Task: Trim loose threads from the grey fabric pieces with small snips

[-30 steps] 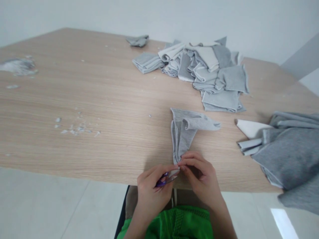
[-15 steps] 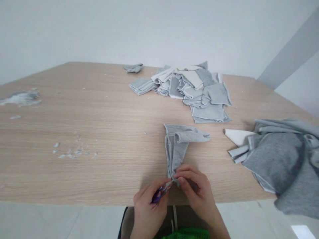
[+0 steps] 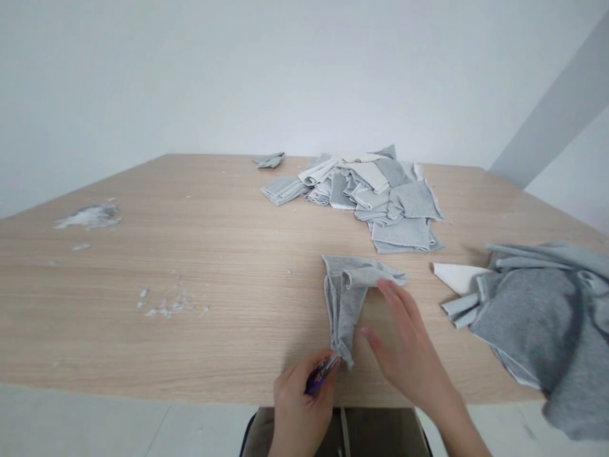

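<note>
A grey piece of folded fabric (image 3: 347, 308) lies near the table's front edge, its top part rolled over and pointing right. My left hand (image 3: 302, 400) is closed around small thread snips (image 3: 318, 379) with purple on the handle. Its fingertips and the snips' blades meet the fabric's lower end; whether they also pinch it I cannot tell. With fingers apart, my right hand (image 3: 413, 346) hovers at the fabric's right side, its fingertips by the rolled part. Nothing shows in that hand.
A pile of folded grey and white fabric pieces (image 3: 404, 206) lies at the back, with a single grey piece (image 3: 269, 160) left of it. Larger grey fabric (image 3: 533, 317) hangs over the front edge at right. Lint (image 3: 90, 217) and scattered scraps (image 3: 171, 309) lie on the left.
My right hand has let go of the fabric's lower end, opened and moved up and right. The left hand stays at that end with the snips. The camera view has tilted upward.
</note>
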Motion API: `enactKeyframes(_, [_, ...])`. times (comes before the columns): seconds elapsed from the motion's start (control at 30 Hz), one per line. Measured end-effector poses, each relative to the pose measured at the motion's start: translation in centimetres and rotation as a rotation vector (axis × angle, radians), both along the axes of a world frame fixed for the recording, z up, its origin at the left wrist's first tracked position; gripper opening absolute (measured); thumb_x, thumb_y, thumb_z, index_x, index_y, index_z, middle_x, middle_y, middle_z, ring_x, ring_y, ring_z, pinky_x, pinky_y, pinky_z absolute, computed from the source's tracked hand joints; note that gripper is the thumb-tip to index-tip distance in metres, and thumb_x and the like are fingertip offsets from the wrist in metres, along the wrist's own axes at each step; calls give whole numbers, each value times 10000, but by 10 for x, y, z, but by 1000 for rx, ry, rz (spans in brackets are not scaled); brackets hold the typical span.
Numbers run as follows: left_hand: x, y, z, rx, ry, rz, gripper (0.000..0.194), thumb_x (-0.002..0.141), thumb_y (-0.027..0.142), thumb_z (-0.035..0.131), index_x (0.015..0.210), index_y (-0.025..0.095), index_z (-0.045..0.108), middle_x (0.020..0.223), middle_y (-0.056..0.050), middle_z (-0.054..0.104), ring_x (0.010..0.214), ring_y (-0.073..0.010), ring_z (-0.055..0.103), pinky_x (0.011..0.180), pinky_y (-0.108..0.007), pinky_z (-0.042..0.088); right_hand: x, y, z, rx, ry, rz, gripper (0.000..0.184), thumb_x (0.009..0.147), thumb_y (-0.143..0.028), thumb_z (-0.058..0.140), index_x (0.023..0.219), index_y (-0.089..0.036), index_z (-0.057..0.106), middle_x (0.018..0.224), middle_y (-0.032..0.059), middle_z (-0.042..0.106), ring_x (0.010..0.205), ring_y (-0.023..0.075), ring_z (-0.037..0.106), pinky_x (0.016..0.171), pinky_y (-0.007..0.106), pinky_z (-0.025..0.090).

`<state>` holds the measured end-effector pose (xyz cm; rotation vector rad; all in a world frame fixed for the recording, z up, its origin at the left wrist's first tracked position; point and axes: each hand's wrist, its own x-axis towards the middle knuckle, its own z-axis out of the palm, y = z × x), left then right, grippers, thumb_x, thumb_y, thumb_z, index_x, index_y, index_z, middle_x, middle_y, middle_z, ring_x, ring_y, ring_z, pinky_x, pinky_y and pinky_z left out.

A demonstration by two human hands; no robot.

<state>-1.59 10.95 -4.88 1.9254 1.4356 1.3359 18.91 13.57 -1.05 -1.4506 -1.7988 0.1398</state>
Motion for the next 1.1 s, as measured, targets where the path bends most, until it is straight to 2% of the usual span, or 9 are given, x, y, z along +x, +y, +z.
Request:
enactKeyframes(0.07, [1, 0, -1, -17, -4, 9, 87, 874, 231, 657, 900, 248, 738, 751, 43, 772, 630, -127, 724, 620, -189, 571, 16, 25, 9, -36, -229, 26, 791, 868, -224, 630, 1570, -215, 266, 1584, 155, 365, 1486, 343, 294, 1183, 605, 300])
enactKeyframes(0.13, [3, 1, -3, -24, -8, 16, 86, 880, 251, 655, 905, 246, 737, 764, 32, 773, 651, -137, 728, 633, -201, 573, 29, 52, 11, -79, -398, 75, 765, 860, -165, 597, 1561, -188, 293, 1564, 158, 404, 1489, 349, 287, 1198, 631, 238])
enactKeyframes(0.2, [4, 2, -5, -37, -12, 25, 97, 887, 272, 647, 910, 245, 738, 778, 21, 777, 669, -149, 732, 637, -215, 574, 36, 73, 7, -129, -501, 145, 639, 878, -121, 539, 1501, -169, 409, 1484, 154, 508, 1423, 329, 400, 1198, 618, 237])
enactKeyframes(0.3, [6, 3, -5, -74, -20, 38, 129, 896, 316, 636, 901, 239, 740, 777, 2, 776, 674, -171, 732, 632, -240, 570, 37, 88, -5, -166, -526, 210, 445, 879, -65, 487, 1293, -154, 623, 1283, 137, 652, 1219, 284, 573, 1139, 528, 366])
enactKeyframes(0.4, [8, 5, -3, -114, -55, 52, 179, 912, 358, 614, 900, 222, 729, 754, -16, 762, 658, -181, 719, 618, -253, 555, 33, 83, -10, -131, -459, 212, 350, 861, -48, 504, 1138, -155, 691, 1102, 121, 693, 1091, 269, 602, 1022, 450, 465])
enactKeyframes(0.5, [9, 7, -1, -151, -81, 52, 213, 925, 380, 587, 906, 208, 711, 715, -22, 733, 627, -178, 693, 590, -254, 524, 31, 73, -5, -94, -385, 218, 308, 888, -88, 515, 1143, -161, 672, 1079, 118, 683, 1075, 268, 596, 991, 441, 470])
enactKeyframes(0.77, [7, 5, 1, -213, -182, 36, 230, 924, 398, 561, 920, 196, 671, 605, 8, 632, 537, -160, 610, 520, -233, 449, 43, 60, 12, -246, -225, 326, 253, 929, -123, 479, 1086, -196, 663, 1014, 87, 678, 993, 235, 636, 931, 382, 501])
enactKeyframes(0.97, [6, 3, 5, -196, -245, 59, 245, 925, 421, 560, 913, 191, 642, 645, -10, 667, 567, -165, 628, 524, -229, 458, 41, 45, 1, -206, -226, 335, 519, 844, -177, 634, 1353, -192, 537, 1311, 130, 569, 1223, 265, 553, 1090, 436, 445])
enactKeyframes(1.1, [7, 3, 7, -193, -248, 57, 236, 920, 412, 565, 907, 189, 641, 631, -6, 662, 552, -163, 624, 511, -225, 450, 42, 41, -6, -158, -264, 310, 637, 815, -192, 668, 1424, -216, 480, 1462, 140, 462, 1351, 293, 465, 1152, 481, 395])
